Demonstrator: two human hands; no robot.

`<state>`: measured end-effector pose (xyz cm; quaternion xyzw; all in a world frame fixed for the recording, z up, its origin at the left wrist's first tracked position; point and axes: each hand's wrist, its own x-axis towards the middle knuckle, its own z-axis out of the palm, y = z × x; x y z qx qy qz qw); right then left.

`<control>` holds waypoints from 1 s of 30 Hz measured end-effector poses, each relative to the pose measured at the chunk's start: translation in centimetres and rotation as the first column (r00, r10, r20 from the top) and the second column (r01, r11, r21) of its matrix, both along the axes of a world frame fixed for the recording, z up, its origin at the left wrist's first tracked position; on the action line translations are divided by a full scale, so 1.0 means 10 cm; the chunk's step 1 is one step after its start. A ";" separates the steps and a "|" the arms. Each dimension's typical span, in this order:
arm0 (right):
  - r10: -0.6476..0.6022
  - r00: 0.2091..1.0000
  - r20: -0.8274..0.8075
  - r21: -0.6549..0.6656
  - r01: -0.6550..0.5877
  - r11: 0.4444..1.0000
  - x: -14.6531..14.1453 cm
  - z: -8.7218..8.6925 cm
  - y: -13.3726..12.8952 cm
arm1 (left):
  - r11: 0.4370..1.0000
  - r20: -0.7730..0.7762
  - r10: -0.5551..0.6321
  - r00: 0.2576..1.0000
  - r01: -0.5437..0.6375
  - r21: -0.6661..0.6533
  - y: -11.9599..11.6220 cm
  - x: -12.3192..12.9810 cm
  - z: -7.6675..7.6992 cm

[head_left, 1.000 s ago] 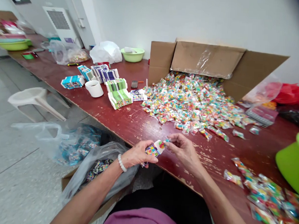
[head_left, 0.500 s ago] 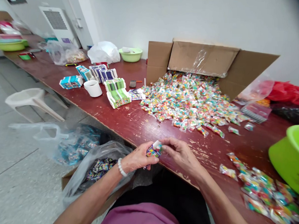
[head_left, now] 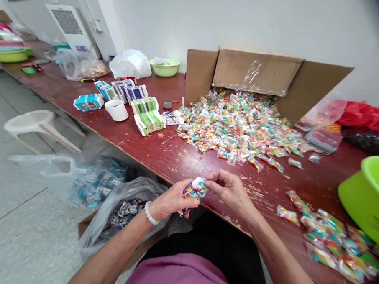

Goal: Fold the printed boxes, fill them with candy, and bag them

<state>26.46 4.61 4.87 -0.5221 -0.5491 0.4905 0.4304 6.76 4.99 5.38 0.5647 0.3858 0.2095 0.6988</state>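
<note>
My left hand (head_left: 173, 198), with a white bead bracelet at the wrist, is wrapped round a small purple printed candy box (head_left: 192, 191). The box's top is open, its white flap up, and bright candy colours show at the mouth. At that opening my right hand (head_left: 229, 189) pinches with thumb and forefinger; whatever lies between the fingertips is too small to make out. Both hands are over the table's front edge. Beyond them spreads a big heap of small clear packets of colourful candy (head_left: 240, 127). More candy packets (head_left: 330, 236) lie to the right.
A cardboard carton (head_left: 258, 71) opens onto the heap. Flat box stacks (head_left: 148, 115) and a white cup (head_left: 116, 110) stand left of it. A green basin (head_left: 363, 200) is at right. Below the table, a plastic bag (head_left: 94, 225) holds filled purple boxes; a white stool (head_left: 42, 125) stands left.
The candy box has tipped slightly and its white flap shows more. My right fingers have drawn a little up from its mouth. The view has shifted slightly.
</note>
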 end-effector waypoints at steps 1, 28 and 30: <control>0.030 0.999 0.042 0.033 -0.031 0.999 -0.01 0.00 -0.02 | 1.000 -0.005 0.002 1.000 -0.002 0.004 -0.01 0.01 0.00; 0.075 0.996 0.053 0.158 -0.082 0.984 -0.20 -0.19 -0.17 | 0.748 0.350 0.537 0.768 -0.242 -0.619 -0.12 0.22 -0.22; 0.116 0.993 -0.028 0.100 -0.113 0.989 -0.21 -0.19 -0.17 | 0.761 0.330 0.548 0.769 -0.293 -0.579 -0.12 0.21 -0.21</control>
